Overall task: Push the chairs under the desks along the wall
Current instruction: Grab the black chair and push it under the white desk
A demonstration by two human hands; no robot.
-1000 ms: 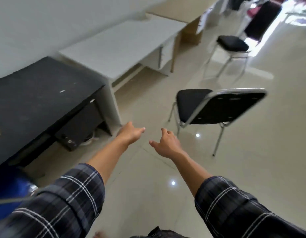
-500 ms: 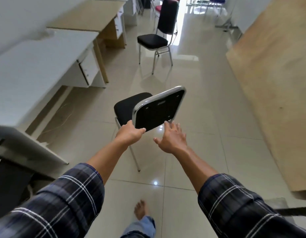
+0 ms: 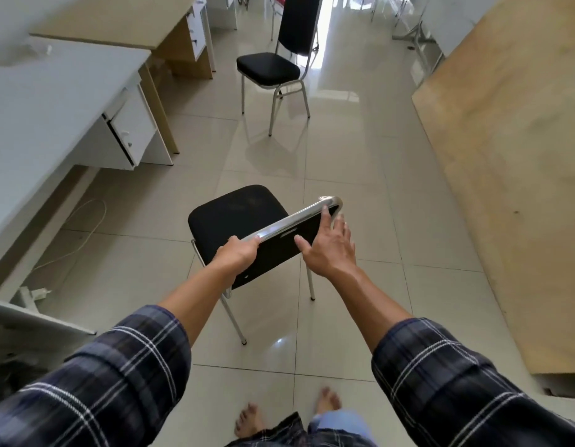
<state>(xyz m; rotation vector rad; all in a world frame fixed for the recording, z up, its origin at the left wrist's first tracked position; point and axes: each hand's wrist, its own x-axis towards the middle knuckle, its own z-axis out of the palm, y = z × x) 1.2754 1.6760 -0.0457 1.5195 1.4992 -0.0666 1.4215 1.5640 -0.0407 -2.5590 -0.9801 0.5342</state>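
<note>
A black padded chair (image 3: 234, 217) with a chrome frame stands on the tiled floor right in front of me, its backrest toward me. My left hand (image 3: 237, 254) is closed around the left end of the chrome top rail. My right hand (image 3: 328, 250) lies against the back of the backrest near its right end, fingers spread and not wrapped around it. A second black chair (image 3: 268, 67) stands farther down the aisle, out from the desks. A white desk (image 3: 47, 101) with a drawer unit and a wood-topped desk (image 3: 118, 21) line the left wall.
A large plywood sheet (image 3: 512, 156) lies along the right side of the aisle. A white cable (image 3: 86, 227) and a power strip (image 3: 37, 293) lie on the floor under the white desk. My bare feet (image 3: 286, 414) show at the bottom. More chair frames stand far back.
I have stepped closer to the near chair. My left hand has closed on its top rail and my right hand has come onto the backrest.
</note>
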